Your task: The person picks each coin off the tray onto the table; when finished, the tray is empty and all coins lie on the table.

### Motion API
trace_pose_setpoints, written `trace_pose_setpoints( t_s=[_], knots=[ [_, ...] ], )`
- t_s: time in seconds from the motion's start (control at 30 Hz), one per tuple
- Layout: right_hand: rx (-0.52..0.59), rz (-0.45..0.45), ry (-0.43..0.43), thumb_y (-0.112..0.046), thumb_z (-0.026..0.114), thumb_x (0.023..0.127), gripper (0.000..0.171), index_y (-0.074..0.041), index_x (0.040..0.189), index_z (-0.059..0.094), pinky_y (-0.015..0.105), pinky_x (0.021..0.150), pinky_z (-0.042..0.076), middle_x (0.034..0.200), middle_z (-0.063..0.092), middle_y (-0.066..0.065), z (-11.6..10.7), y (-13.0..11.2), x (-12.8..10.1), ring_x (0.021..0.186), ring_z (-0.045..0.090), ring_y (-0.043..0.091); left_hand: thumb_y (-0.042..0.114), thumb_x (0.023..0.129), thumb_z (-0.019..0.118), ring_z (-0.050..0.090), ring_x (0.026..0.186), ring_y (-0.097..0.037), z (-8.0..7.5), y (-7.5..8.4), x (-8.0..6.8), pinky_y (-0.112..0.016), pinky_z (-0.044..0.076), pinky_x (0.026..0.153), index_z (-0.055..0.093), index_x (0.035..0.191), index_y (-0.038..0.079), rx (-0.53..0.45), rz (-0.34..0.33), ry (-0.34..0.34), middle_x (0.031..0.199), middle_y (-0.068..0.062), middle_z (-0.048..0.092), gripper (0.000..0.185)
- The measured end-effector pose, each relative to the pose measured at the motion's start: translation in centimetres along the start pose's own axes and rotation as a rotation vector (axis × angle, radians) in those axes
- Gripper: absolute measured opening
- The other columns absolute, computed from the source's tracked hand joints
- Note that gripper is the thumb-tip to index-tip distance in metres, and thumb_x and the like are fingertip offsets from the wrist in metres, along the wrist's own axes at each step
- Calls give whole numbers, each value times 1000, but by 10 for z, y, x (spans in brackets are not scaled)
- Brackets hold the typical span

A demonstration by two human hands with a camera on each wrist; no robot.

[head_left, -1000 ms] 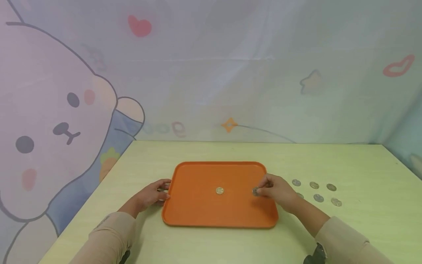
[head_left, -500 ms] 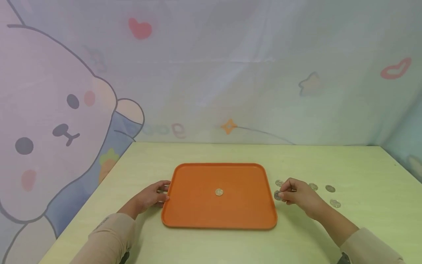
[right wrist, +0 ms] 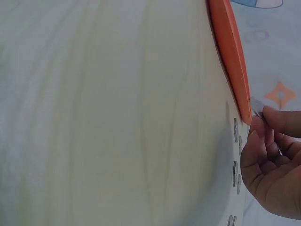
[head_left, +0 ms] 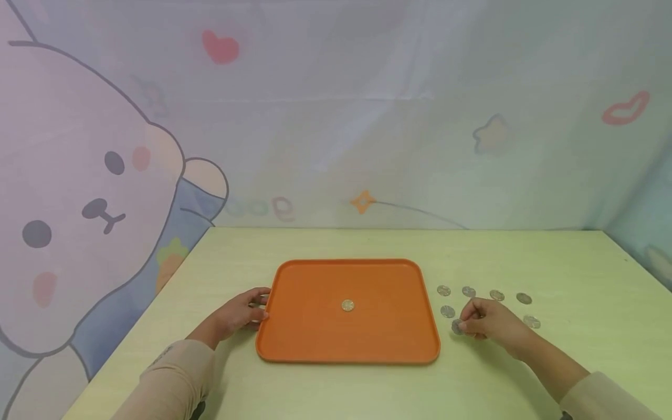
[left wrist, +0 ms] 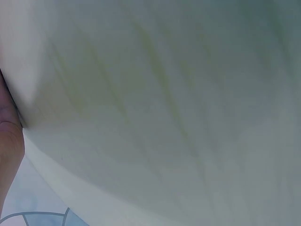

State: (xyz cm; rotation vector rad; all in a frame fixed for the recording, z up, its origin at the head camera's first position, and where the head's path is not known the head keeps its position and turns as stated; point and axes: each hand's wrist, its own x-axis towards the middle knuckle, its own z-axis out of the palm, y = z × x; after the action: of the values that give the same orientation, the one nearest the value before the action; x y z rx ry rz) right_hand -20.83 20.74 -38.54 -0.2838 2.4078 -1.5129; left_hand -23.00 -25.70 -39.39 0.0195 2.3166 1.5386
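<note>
The right hand pinches 1 small round silver coin on the pale green table — the left hand grips the flat orange plastic tray.

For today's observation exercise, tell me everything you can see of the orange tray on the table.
The tray is a flat orange rectangle with rounded corners and a low raised rim, plastic by its look. It lies level on the pale table. One coin rests near its middle. The left hand holds its left edge; the right hand is beside it, apart.
</note>
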Motion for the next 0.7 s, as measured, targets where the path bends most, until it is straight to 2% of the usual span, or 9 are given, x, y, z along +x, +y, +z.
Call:
trace_pose_setpoints(
  t_s=[0.2,0.4,0.7],
  knots=[
    [-147,7,12,0,59,74,10,0,76,50,24,51,39,63,46,3,6,2,2,59,43,15,-4,81,50,50,86,-20,-1,3,-2,-36,46,73,26,130,-4,0,12,-14,120,-22,34,55],
    [-201,32,7,0,60,73,11,1,73,49,25,51,39,63,47,4,9,5,4,59,45,16,-4,81,51,50,86,-20,0,1,-1,-36,46,73,27,130,-5,-5,21,-8,119,-22,35,54],
    [-313,71,48,1,64,68,14,-1,70,50,26,50,38,62,47,3,15,3,8,56,43,15,-4,81,50,50,84,-19,1,2,-3,-35,47,71,27,130,-5,-4,22,-7,118,-21,35,54]
  ],
)
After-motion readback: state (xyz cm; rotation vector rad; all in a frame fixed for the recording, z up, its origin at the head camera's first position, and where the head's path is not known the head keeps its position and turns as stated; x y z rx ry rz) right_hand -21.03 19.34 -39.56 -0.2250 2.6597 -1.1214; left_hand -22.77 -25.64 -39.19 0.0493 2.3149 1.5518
